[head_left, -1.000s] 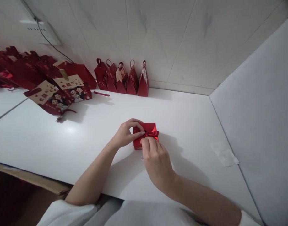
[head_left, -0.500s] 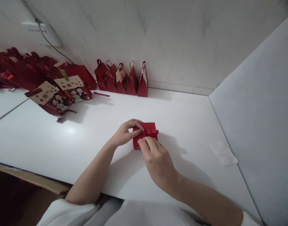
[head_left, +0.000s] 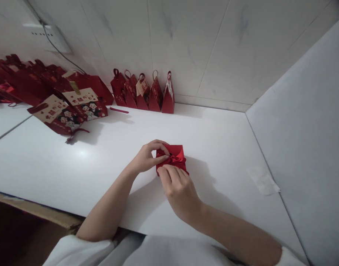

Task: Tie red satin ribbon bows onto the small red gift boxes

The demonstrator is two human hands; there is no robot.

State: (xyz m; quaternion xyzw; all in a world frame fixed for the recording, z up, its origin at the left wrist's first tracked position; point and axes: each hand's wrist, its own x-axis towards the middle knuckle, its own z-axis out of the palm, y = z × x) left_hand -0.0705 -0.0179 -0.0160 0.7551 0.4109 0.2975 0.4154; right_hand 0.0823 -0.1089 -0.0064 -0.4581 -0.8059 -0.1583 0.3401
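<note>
A small red gift box (head_left: 177,148) stands on the white table (head_left: 125,144), with a shiny red ribbon bow (head_left: 178,159) on its top. My left hand (head_left: 150,156) reaches in from the left, its thumb and forefinger pinched on the ribbon near the knot. Over the box's near side, my right hand (head_left: 177,186) has its fingers closed at the ribbon; the fingertips hide whichever part they grip. The knuckles cover much of the box's front.
Several red gift boxes with loop handles (head_left: 147,92) line the wall. More red boxes crowd the left, two with cartoon couples (head_left: 65,116). A loose red strip (head_left: 119,110) lies nearby. A white panel (head_left: 308,111) bounds the right, beside a crumpled tissue (head_left: 265,181).
My right hand has shifted slightly left and toward me. The bow's right end has dropped lower, while my left hand has kept its place at the knot.
</note>
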